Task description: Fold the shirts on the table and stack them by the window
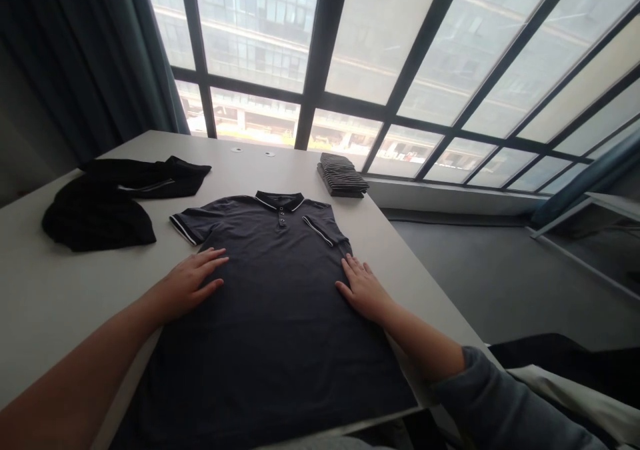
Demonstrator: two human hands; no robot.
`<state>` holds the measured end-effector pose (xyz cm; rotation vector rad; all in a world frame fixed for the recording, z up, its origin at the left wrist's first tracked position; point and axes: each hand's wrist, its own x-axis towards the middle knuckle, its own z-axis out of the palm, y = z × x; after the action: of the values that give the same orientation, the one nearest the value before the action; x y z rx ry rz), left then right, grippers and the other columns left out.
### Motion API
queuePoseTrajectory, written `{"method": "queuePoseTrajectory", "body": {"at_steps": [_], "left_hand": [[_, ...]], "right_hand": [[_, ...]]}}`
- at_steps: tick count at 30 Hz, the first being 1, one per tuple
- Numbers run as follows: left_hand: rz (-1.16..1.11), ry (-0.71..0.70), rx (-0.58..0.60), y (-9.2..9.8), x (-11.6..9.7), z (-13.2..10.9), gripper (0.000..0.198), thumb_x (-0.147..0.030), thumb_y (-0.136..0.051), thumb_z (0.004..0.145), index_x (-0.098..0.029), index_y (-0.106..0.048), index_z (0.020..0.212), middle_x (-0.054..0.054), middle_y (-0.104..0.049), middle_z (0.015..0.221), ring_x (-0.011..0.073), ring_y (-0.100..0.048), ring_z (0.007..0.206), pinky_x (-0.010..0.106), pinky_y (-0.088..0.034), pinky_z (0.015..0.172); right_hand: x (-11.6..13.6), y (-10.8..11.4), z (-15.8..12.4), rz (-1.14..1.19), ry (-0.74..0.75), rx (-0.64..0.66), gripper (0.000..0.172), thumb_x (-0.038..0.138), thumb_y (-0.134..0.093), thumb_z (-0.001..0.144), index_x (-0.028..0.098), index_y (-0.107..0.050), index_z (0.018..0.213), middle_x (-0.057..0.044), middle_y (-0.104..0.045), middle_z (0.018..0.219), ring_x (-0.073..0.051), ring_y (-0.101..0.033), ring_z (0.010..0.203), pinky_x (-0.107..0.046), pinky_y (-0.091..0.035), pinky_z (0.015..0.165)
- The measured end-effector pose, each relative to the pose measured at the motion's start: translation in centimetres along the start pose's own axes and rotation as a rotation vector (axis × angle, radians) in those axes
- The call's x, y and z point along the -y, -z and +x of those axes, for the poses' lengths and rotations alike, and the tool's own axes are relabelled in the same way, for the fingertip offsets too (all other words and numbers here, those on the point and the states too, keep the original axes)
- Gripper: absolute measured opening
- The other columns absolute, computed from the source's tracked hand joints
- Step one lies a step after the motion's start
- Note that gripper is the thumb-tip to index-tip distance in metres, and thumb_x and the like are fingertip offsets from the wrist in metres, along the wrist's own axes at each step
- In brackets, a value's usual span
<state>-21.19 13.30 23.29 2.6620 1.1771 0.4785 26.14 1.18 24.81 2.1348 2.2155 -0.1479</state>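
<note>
Left grip (193, 283), right grip (363, 287), both spread flat, pressing opposite sides of polo shirt (273, 330)

Daylight is pouring in through the big window (380, 37) ahead, and its panes are blowing out to a pale haze — the buildings (260, 10) beyond are showing only faintly. The white table (60, 290) is catching that light evenly, with a mild sheen, and shadows on it are falling soft and faint. The curtain (75, 57) at the left and the dark polo shirt (270, 330) are sinking toward black, losing fabric detail. The wide lens is bending the window bars (320, 57) outward near the edges — the bottom corners are looking stretched and slightly soft.
</note>
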Motion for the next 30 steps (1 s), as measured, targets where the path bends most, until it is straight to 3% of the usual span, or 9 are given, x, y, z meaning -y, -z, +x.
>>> {"method": "queuePoseTrajectory", "body": {"at_steps": [5, 9, 12, 15, 17, 18, 22, 26, 30], "left_hand": [[0.072, 0.011, 0.096, -1.6, 0.7, 0.4, 0.081, -0.077, -0.035, 0.099, -0.024, -0.058, 0.155, 0.011, -0.045, 0.168, 0.0380, -0.041, 0.155, 0.058, -0.031, 0.128], [0.176, 0.071, 0.128, -1.7, 0.3, 0.1, 0.072, -0.070, -0.040, 0.101, -0.028, -0.054, 0.158, 0.009, -0.042, 0.170, 0.0376, -0.038, 0.157, 0.059, -0.029, 0.128], [0.244, 0.039, 0.110, -1.3, -2.3, -0.9, 0.066, -0.064, -0.043, 0.103, -0.030, -0.054, 0.159, 0.009, -0.041, 0.170, 0.0385, -0.036, 0.158, 0.062, -0.027, 0.127], [0.251, -0.132, 0.072, -1.1, -6.4, -2.6, 0.061, -0.060, -0.046, 0.106, -0.036, -0.047, 0.162, 0.005, -0.036, 0.173, 0.0351, -0.034, 0.159, 0.059, -0.026, 0.129], [0.225, -0.249, 0.090, -1.2, -8.9, -4.0, 0.061, -0.058, -0.048, 0.107, -0.041, -0.039, 0.165, 0.002, -0.034, 0.174, 0.0324, -0.035, 0.159, 0.055, -0.028, 0.129], [0.216, -0.273, 0.101, -1.3, -9.9, -4.7, 0.061, -0.057, -0.049, 0.107, -0.043, -0.037, 0.165, 0.001, -0.034, 0.174, 0.0319, -0.036, 0.159, 0.054, -0.030, 0.129], [0.207, -0.266, 0.130, -1.7, -11.7, -7.3, 0.063, -0.054, -0.051, 0.107, -0.045, -0.032, 0.166, 0.003, -0.034, 0.172, 0.0334, -0.042, 0.155, 0.054, -0.039, 0.125], [0.234, -0.260, 0.108, -2.0, -11.8, -10.4, 0.066, -0.054, -0.052, 0.106, -0.044, -0.028, 0.167, 0.003, -0.034, 0.171, 0.0343, -0.045, 0.153, 0.054, -0.045, 0.121], [0.244, -0.231, 0.048, -1.7, -12.6, -14.1, 0.072, -0.051, -0.055, 0.104, -0.044, -0.023, 0.168, 0.001, -0.036, 0.169, 0.0315, -0.049, 0.151, 0.048, -0.050, 0.118]], "right_hand": [[1.3, 0.7, -3.5, 0.022, 0.001, 0.031, 0.081, 0.061, -0.034, 0.108, 0.008, -0.030, 0.169, -0.018, -0.016, 0.176, -0.033, -0.015, 0.165, -0.057, -0.015, 0.133], [2.2, 0.9, -6.1, 0.058, 0.044, 0.045, 0.079, 0.060, -0.038, 0.108, 0.010, -0.031, 0.169, -0.018, -0.017, 0.176, -0.034, -0.015, 0.165, -0.058, -0.012, 0.133], [2.6, 1.2, -8.8, 0.135, 0.193, 0.071, 0.077, 0.054, -0.047, 0.107, 0.013, -0.031, 0.170, -0.018, -0.016, 0.176, -0.033, -0.015, 0.165, -0.057, -0.014, 0.134], [2.3, 2.1, -11.0, 0.240, 0.569, 0.159, 0.071, 0.043, -0.056, 0.104, 0.022, -0.036, 0.169, -0.013, -0.023, 0.176, -0.031, -0.022, 0.164, -0.055, -0.019, 0.134], [2.0, 2.9, -11.2, 0.301, 0.740, 0.163, 0.068, 0.039, -0.058, 0.103, 0.026, -0.040, 0.167, -0.011, -0.033, 0.174, -0.029, -0.028, 0.162, -0.054, -0.020, 0.134], [1.8, 3.2, -10.7, 0.321, 0.749, 0.134, 0.067, 0.039, -0.058, 0.103, 0.026, -0.040, 0.167, -0.010, -0.036, 0.173, -0.029, -0.029, 0.162, -0.053, -0.021, 0.134], [1.0, 3.8, -4.8, 0.332, 0.411, -0.012, 0.074, 0.048, -0.050, 0.106, 0.020, -0.028, 0.171, -0.012, -0.024, 0.177, -0.029, -0.023, 0.164, -0.048, -0.029, 0.132], [1.3, 3.0, 2.3, 0.187, 0.072, -0.033, 0.080, 0.053, -0.042, 0.108, 0.005, -0.026, 0.170, -0.023, -0.021, 0.175, -0.034, -0.020, 0.164, -0.050, -0.024, 0.132], [3.0, 1.9, 3.6, 0.058, -0.035, -0.033, 0.083, 0.057, -0.036, 0.109, -0.003, -0.030, 0.166, -0.029, -0.021, 0.173, -0.037, -0.019, 0.163, -0.053, -0.016, 0.133]]}}
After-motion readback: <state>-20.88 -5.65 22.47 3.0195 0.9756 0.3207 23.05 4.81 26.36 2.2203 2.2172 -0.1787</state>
